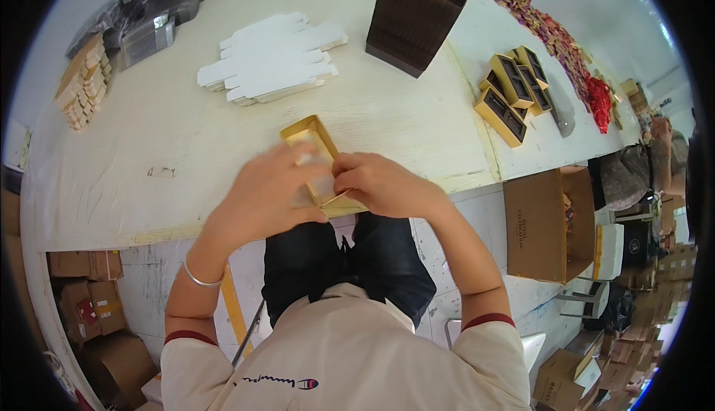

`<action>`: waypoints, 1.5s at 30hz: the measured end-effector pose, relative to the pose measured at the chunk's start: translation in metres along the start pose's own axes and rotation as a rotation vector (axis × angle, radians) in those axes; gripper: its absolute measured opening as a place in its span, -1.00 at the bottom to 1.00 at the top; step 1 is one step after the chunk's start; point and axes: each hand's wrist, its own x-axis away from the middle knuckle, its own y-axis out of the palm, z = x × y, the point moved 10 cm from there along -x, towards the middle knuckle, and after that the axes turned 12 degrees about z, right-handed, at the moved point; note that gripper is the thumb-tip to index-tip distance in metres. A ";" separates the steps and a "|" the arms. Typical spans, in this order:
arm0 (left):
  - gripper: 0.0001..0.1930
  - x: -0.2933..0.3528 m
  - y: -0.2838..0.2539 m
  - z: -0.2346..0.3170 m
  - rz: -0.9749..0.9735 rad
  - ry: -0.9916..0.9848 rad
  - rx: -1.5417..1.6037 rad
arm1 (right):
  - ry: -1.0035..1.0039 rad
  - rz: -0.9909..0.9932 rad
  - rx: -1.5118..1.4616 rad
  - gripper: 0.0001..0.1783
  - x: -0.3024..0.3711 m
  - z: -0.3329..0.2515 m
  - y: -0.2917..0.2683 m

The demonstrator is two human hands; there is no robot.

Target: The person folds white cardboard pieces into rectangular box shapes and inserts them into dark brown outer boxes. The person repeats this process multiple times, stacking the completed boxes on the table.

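A shallow gold cardboard box (304,125) with a pale inside stands at the table's near edge, in front of me. My right hand (383,182) pinches its right wall, fingertips reaching over the rim. Over the box's left side is my left hand (268,185), blurred by motion. Its fingers and thumb are spread apart, the thumb by the box's near end and the fingertips above the opening. My left palm hides part of the box, and whether those fingers touch it is unclear.
Flat white cartons (272,57) lie stacked beyond the box, beside a tall dark brown stack of trays (413,20). Gold boxes with dark inserts (506,105) sit at right, near small wrapped pieces (544,31). Folded card pieces (83,83) are at left; an open carton (547,225) stands below.
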 end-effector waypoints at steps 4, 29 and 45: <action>-0.13 -0.010 -0.019 -0.016 0.137 0.130 -0.217 | -0.151 0.151 0.202 -0.53 -0.008 -0.019 -0.049; -0.24 0.007 0.018 -0.053 0.071 -0.036 0.084 | 0.301 0.680 -0.541 -0.66 -0.012 0.002 -0.187; -0.26 0.007 0.032 -0.044 0.066 -0.062 0.293 | 0.544 0.302 -0.090 -0.57 0.010 0.053 -0.059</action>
